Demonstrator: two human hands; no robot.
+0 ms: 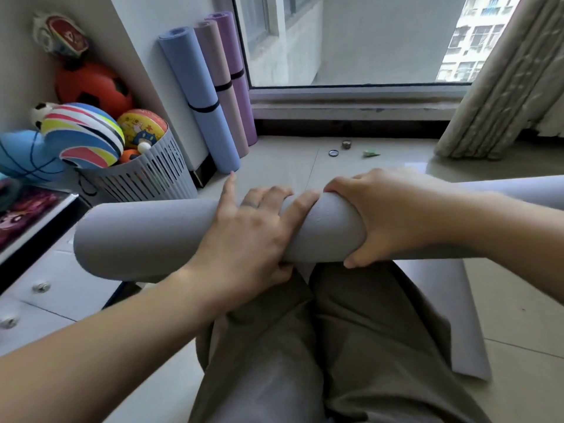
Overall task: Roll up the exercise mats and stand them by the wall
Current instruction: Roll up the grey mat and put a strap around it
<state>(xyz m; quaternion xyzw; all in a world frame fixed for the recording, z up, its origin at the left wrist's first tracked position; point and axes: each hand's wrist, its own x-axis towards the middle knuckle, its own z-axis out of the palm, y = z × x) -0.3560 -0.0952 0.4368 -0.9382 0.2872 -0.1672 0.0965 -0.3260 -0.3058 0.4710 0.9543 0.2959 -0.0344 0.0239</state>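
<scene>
Grey mat lies crosswise over my knees, long axis left to right, loose tail trailing on the floor at right. Hands side by side mid-roll: left hand wrapped over it, right hand clamped round it. Standing mats by the wall are ahead-left, nearer my left hand.

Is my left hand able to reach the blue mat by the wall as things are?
Probably yes, once it lets go. The left hand grips the grey roll, but the blue mat stands close ahead, with only bare floor between.
</scene>
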